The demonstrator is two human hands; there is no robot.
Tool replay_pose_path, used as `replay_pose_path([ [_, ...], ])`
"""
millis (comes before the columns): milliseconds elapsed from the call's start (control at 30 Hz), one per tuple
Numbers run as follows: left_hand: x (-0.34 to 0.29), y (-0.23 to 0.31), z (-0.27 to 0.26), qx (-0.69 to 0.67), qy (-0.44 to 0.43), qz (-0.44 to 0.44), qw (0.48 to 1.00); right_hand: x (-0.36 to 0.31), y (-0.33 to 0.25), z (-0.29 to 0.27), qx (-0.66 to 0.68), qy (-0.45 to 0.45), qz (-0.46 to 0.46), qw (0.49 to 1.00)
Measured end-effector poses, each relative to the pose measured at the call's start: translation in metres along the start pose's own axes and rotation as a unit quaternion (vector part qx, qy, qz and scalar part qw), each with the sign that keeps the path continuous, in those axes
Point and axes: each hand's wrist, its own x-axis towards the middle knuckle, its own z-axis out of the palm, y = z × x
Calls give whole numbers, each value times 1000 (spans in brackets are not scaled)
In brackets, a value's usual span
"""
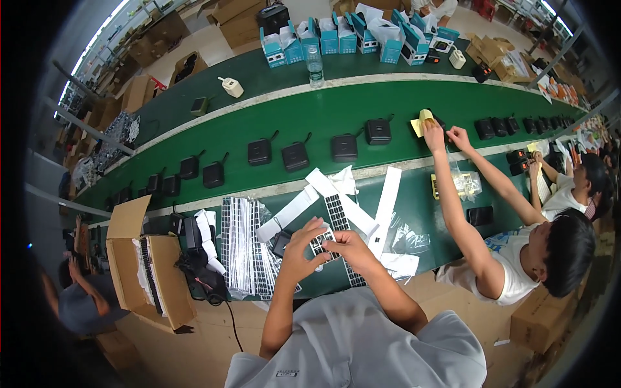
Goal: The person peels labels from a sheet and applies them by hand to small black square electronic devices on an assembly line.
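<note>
Between my hands, close above the bench edge, is a small piece of label sheet (321, 244) with black rectangles on white. My left hand (299, 251) grips its left side, fingers curved and thumb below. My right hand (354, 249) pinches its right side. Just beyond them lies a long strip of black labels (336, 212), running under my right hand. A stack of similar label sheets (239, 242) lies to the left, and a dark boxy device (281, 244) is partly hidden behind my left hand. White paper strips (386, 204) are scattered around.
A green conveyor belt (388, 97) carries several black devices (295, 156) with straps. An open cardboard box (171, 278) stands left. On my right, a co-worker's hands (435, 134) handle a yellow cloth-like piece (425, 118). Blue boxes (328, 40) and a bottle (315, 68) stand at the back.
</note>
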Motion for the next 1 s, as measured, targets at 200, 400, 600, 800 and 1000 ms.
replay_pose_path([
  [200, -10, 4, 5, -91, 25, -128, 987, -9, -4, 11, 95, 8, -27, 995],
  [400, -15, 10, 24, -213, 180, -78, 957, -11, -8, 14, 78, 22, -28, 996],
  [600, -16, 14, 13, -61, 102, -88, 989, -12, -10, 8, 54, 21, 1, 998],
  [800, -21, 17, 24, -20, 151, -97, 984, -16, -9, 8, 108, 24, 7, 994],
  [1000, -18, 20, 31, 23, 215, -50, 975, -12, 2, 11, 181, 27, -14, 983],
])
